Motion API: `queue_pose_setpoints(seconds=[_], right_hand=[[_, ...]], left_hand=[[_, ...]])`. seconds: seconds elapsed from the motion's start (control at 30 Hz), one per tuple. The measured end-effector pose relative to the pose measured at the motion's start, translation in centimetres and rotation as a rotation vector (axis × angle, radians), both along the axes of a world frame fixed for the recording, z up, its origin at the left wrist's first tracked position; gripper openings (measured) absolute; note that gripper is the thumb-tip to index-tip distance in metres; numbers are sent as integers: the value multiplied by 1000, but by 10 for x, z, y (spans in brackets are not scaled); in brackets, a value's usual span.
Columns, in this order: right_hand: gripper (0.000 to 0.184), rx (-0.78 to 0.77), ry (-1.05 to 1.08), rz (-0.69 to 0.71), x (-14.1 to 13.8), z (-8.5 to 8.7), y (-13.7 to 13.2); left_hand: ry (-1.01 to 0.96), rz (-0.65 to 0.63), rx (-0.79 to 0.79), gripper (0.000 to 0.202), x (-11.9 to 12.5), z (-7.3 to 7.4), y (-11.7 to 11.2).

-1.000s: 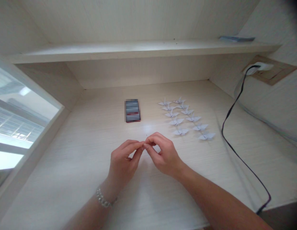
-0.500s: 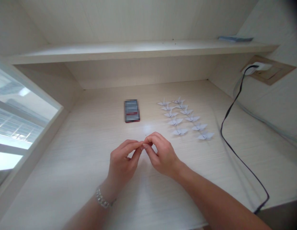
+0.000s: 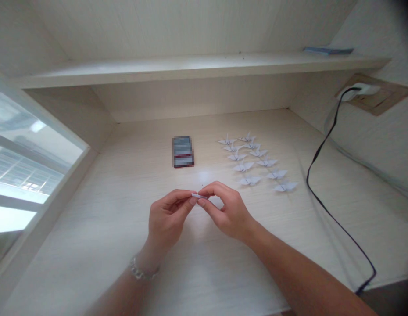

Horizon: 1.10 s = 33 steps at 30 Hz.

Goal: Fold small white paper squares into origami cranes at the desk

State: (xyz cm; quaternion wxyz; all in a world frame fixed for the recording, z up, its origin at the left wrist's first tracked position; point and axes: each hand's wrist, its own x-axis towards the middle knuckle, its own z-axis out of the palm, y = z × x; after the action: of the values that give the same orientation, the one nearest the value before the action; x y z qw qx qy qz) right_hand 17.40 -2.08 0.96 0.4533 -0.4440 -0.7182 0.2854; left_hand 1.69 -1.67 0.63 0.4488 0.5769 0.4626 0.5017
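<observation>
Two hands of mine: left hand (image 3: 167, 218) and right hand (image 3: 228, 213) grasp one small folded white paper (image 3: 199, 195) at the fingertips, a light, steady pinch suiting the fold.

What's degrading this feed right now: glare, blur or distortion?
Head view: the window is blown out, a glare spot sits on the desk, the packet is pixelated, and the white folded paper between the left hand and right hand looks soft; the top-right corner darkens.

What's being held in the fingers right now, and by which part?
A small piece of folded white paper, pinched near its ends between the fingertips of the left hand and right hand.
</observation>
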Motion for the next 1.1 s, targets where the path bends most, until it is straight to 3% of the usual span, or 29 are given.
queue_pose_setpoints(seconds=[0.57, 0.93, 1.1], right_hand=[[8, -15, 13, 46, -3, -4, -2], [9, -126, 123, -25, -4, 0, -3], [5, -20, 89, -76, -3, 1, -3]], left_hand=[[197, 27, 143, 3, -2, 5, -2], [8, 22, -61, 16, -2, -2, 3], [3, 67, -54, 17, -1, -4, 4]])
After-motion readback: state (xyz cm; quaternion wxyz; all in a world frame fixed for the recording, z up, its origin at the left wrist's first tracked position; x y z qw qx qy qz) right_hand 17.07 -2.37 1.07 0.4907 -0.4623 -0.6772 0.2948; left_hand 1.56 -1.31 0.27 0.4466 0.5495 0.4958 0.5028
